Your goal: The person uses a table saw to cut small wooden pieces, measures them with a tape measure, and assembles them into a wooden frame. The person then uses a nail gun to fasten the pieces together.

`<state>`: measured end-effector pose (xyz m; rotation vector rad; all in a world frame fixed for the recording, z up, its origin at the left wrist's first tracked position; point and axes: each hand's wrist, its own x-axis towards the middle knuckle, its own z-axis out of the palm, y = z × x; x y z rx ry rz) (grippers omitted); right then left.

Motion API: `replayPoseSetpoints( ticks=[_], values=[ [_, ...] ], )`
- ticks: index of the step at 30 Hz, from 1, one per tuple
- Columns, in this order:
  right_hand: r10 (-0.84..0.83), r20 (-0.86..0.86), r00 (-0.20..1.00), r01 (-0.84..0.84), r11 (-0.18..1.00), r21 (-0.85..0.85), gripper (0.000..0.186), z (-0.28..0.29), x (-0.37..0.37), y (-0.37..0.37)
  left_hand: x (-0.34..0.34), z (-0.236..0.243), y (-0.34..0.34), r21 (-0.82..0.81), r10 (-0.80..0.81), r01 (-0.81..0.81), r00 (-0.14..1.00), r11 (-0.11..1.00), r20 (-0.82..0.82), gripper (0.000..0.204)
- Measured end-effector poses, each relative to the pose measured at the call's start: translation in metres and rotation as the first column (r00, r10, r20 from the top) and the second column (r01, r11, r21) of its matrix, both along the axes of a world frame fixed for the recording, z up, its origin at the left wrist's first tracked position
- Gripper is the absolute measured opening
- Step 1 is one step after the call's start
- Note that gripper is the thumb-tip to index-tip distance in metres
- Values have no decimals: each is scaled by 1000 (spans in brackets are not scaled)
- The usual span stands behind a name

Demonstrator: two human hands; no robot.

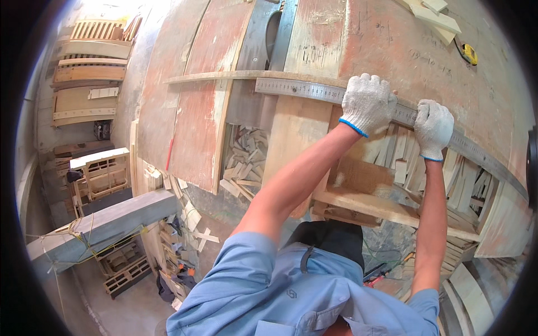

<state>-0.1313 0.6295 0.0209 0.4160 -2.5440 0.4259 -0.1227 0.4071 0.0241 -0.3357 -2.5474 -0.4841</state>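
A long steel ruler (314, 90) lies across the near side of a worn wooden workbench (213, 112), its left end showing its markings. Along its far edge runs a thin wooden strip (224, 76) that sticks out further left. Both my hands wear white knit gloves with blue cuffs. My left hand (367, 103) is closed over the ruler's middle, fingers curled at the strip. A short way to the right, my right hand (434, 127) is closed on the same ruler. The ruler runs on past it to the right. My fingertips are hidden, so whether they also grip the strip is unclear.
A yellow tape measure (469, 54) and wood offcuts (434, 22) lie at the far right of the bench. Scrap wood (246, 154) fills openings below. A thin red stick (170, 154) lies left. A grey beam (106, 227) and stacked wooden parts (89, 73) stand at left.
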Motion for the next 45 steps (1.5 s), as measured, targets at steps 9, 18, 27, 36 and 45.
replayPoseSetpoints(
  ticks=[9, 18, 27, 36, 45],
  values=[
    [-64, -28, 998, 66, 996, 64, 22, -11, -1, 2, -7, -11, 3, -34, 8, -8, 1000, 999, 1, 30],
    [-116, 72, 991, 109, 989, 95, 42, -10, -18, 0, -16, -8, -1, 23, 5, -6, 999, 1000, 45, 31],
    [-79, 138, 987, 63, 991, 117, 40, 1, 52, 7, 57, -6, 6, 61, 23, -29, 995, 998, 102, 21],
    [44, 407, 912, -70, 996, 49, 24, 31, 189, -4, 176, 35, -19, 66, -43, 14, 889, 998, 456, 35],
    [449, 543, 709, -268, 885, -381, 18, 126, 197, -174, 221, 81, -190, -229, 32, 88, 880, 969, 474, 41]
  ],
)
